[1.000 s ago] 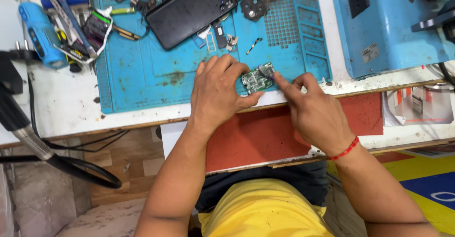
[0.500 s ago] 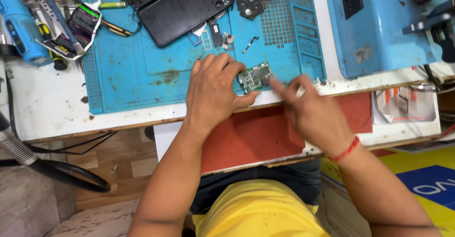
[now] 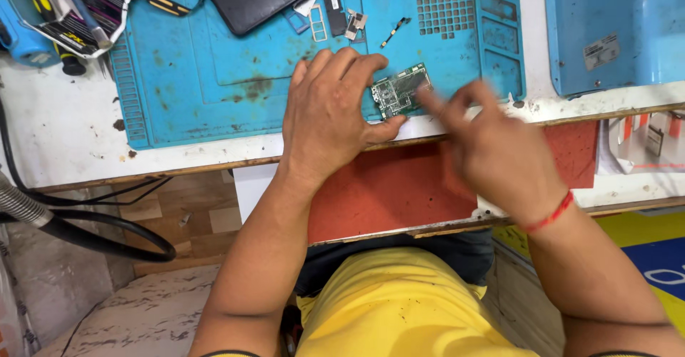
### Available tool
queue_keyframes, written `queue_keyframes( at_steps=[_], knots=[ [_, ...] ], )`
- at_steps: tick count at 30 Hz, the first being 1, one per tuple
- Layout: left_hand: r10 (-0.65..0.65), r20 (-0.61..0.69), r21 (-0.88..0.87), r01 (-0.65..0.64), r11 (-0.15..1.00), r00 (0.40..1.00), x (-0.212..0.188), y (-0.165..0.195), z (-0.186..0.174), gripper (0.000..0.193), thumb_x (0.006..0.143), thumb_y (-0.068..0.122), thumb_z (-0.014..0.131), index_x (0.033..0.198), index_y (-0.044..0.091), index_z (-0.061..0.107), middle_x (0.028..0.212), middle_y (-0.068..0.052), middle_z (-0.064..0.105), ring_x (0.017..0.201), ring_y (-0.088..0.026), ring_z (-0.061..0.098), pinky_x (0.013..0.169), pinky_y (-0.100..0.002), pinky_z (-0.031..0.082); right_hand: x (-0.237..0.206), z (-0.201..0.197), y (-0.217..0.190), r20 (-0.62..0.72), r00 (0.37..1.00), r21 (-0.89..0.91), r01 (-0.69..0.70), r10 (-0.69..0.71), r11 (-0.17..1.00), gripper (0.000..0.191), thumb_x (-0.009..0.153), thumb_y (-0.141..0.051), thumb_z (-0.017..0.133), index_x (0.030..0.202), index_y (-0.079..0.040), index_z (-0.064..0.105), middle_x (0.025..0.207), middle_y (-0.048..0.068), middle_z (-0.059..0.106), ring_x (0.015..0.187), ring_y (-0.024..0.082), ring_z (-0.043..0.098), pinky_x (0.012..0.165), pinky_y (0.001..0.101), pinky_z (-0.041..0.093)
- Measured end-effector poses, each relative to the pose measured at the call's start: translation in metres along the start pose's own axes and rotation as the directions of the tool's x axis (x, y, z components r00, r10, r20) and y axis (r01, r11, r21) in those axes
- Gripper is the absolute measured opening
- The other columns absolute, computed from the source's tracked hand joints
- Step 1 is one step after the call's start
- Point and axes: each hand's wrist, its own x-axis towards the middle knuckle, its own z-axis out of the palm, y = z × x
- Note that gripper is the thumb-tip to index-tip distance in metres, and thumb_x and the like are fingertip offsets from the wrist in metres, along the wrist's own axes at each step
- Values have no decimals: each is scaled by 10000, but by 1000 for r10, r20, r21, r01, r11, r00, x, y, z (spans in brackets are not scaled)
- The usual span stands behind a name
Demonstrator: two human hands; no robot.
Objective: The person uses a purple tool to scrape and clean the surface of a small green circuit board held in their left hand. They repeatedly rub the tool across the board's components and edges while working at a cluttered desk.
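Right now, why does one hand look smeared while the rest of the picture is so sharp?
In the head view, the right hand is motion-blurred, most at its fingertips; the left hand and green circuit board are crisp. Lighting is even and soft, with faint shadows on the blue mat and no strong glare. The bench edge bows slightly, a sign of wide-lens distortion.

head view | worn on head | faces steeply down | close over blue mat at bench edge

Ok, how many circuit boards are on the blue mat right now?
1: a green circuit board at the blue mat's near edge, between the left hand and right hand. Others may be hidden.
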Motion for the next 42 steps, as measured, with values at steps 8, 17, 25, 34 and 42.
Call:
queue_keyframes(
  at_steps=[8,17,25,34,42],
  knots=[
    [31,-21,16,-31,999,999,2,-1,-1,662,625,406,957,1165,126,697,982,-7,644,958,-243,599,874,-426,449,-7,5,3,87,994,51,64,-68,997,584,810,-52,656,1367,-225,674,1020,108,620,496,316,606,438,435,512],
    [31,-32,3,-31,1000,999,-2,-1,1,641,610,358,949,1154,133,697,1028,-7,643,994,-243,596,891,-424,451,-7,7,-3,24,999,-2,42,-42,999,465,934,-109,666,1383,-228,693,977,85,607,534,316,602,480,436,508],
    [41,-19,-22,-42,999,999,0,-2,-1,643,651,404,955,1169,124,697,1017,2,648,968,-250,588,870,-432,441,-5,6,-4,-32,999,-35,-24,23,999,492,952,-73,636,1420,-221,674,1044,86,612,614,350,615,520,455,515],
    [53,-24,15,-53,998,998,0,-1,0,642,639,420,963,1154,138,703,992,-5,637,951,-246,584,891,-433,440,-10,9,2,-79,996,1,-31,31,1000,492,992,-51,627,1465,-183,653,1037,116,607,684,363,623,585,455,524],
    [56,-20,36,-55,998,998,0,-1,2,586,657,431,947,1112,138,722,989,-11,612,975,-239,575,882,-431,423,-14,15,23,-33,999,13,-23,24,1000,499,930,-69,660,1401,-233,682,1073,105,634,656,348,642,577,459,544]
  ],
)
